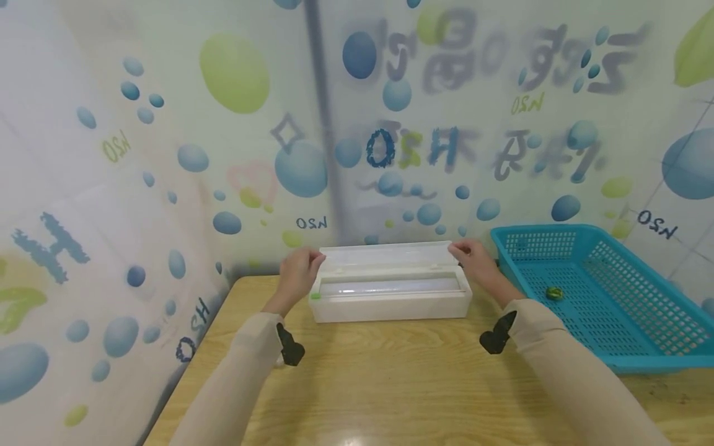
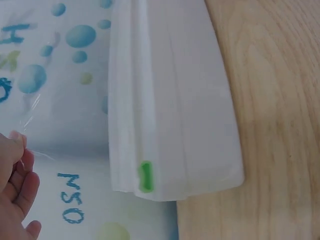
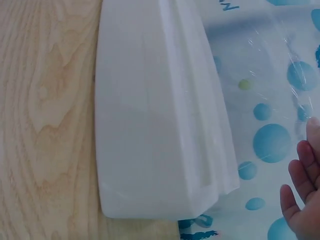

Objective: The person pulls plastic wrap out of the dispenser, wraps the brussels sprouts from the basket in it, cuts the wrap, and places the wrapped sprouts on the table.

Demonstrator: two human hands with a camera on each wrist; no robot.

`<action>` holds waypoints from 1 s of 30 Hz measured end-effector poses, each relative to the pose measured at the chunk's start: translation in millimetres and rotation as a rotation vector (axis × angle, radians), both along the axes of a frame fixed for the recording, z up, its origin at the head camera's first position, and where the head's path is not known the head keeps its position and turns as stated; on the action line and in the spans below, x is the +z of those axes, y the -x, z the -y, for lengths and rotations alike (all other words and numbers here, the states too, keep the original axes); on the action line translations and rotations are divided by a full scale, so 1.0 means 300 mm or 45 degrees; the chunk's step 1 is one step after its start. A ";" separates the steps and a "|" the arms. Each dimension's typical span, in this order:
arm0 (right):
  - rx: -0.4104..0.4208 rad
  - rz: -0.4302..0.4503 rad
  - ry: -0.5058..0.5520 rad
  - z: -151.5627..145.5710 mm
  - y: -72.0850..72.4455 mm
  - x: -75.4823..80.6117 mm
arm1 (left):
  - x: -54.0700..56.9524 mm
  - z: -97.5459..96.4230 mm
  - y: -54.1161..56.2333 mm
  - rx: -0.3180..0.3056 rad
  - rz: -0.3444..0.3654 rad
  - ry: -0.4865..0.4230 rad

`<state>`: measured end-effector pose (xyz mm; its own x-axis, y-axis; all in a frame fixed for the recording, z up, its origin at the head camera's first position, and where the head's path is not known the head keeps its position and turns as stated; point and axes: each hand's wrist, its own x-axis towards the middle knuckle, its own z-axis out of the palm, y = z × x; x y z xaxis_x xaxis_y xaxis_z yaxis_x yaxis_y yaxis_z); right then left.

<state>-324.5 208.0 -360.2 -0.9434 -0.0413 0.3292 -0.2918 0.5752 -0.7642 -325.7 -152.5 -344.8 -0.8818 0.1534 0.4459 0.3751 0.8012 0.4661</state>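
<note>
The white box (image 1: 390, 308) stands near the back edge of the surface, its lid (image 1: 385, 255) tipped up toward the wall and a shiny roll (image 1: 390, 286) lying in its trough. The left hand (image 1: 295, 273) is at the lid's left corner, the right hand (image 1: 480, 265) at its right. From the head, what they grip is hard to make out against the white; the left wrist view gives it away: clear film (image 2: 42, 153), pinched in the left fingers and creased toward them. In the right wrist view, bright streaks of film run to the right fingers, pinched at the tip, though the frame cuts off part of that hand. Both wrist views look along the box's smooth front and hide the roll. A green tab (image 2: 146, 177) marks the left end.

Wood grain runs from the box's front to the lower edge of the head view, between two sleeves with black straps (image 1: 292, 347). Something pale peeks out behind the left strap, too covered to name. The right forearm fills the gap between box and blue basket (image 1: 658, 361); in the basket lies a small green item (image 1: 554, 293). The basket's right side meets the frame edge. Behind stands the bubble-printed wall (image 1: 268, 186).
</note>
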 end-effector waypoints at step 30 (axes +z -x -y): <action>0.110 -0.129 0.067 -0.037 -0.090 0.162 | 0.196 0.031 -0.086 -0.148 -0.192 -0.001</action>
<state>-297.5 219.1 -311.6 -0.8988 -0.1008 0.4267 -0.4158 0.5044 -0.7568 -299.9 -161.8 -286.1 -0.7815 0.2500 0.5717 0.5308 0.7480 0.3985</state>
